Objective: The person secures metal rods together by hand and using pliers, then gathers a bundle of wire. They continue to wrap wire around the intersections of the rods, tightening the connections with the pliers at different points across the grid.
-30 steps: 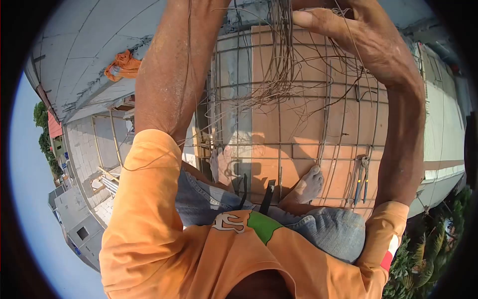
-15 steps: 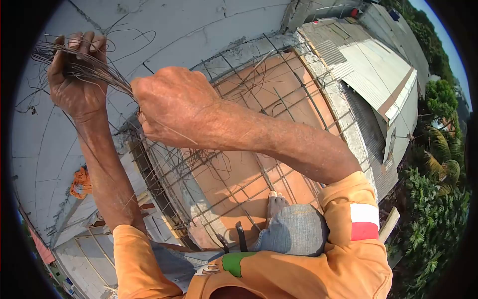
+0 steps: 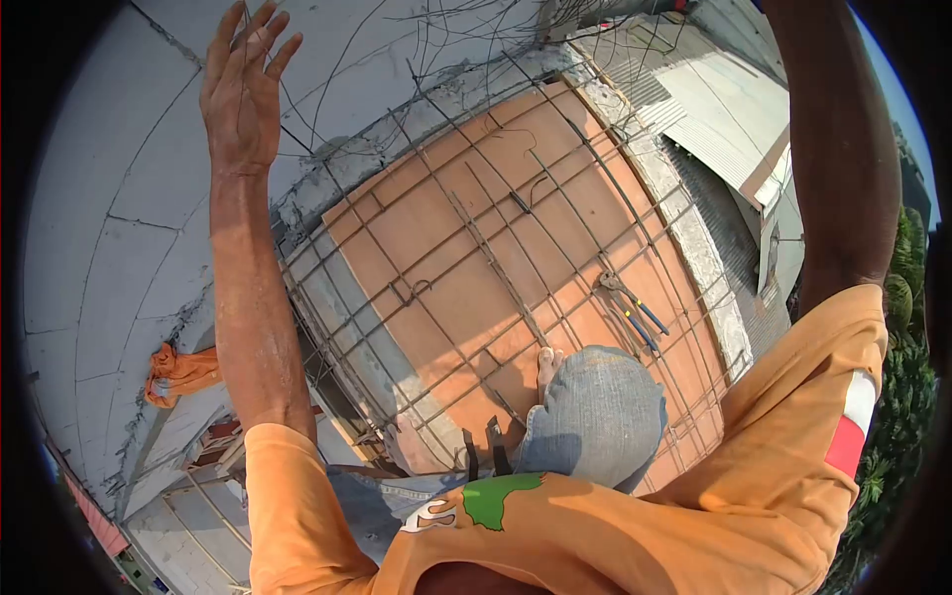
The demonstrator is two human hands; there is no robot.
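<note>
Several thin, dark wires (image 3: 565, 14) curl in loose loops along the top edge, rightward of the left hand (image 3: 243, 94), whose fingers are spread; the right hand is out of sight, its grip untellable (only the forearm (image 3: 843, 149) shows). Blue-and-yellow-handled pliers (image 3: 614, 285) lie slantwise on a rusty grid (image 3: 491, 256) over smooth reddish board (image 3: 436, 203).

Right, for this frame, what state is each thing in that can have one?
Left hand: raised, fingers parted.
Right hand: out of view.
Pliers: lying at the rebar grid, handles apart; jaws too small to judge.
Rebar grid: laid out over the board, bars crossing.
Board: partly sunlit, partly shaded.
Wires: loose, tangled.
Orange cloth: crumpled.
</note>
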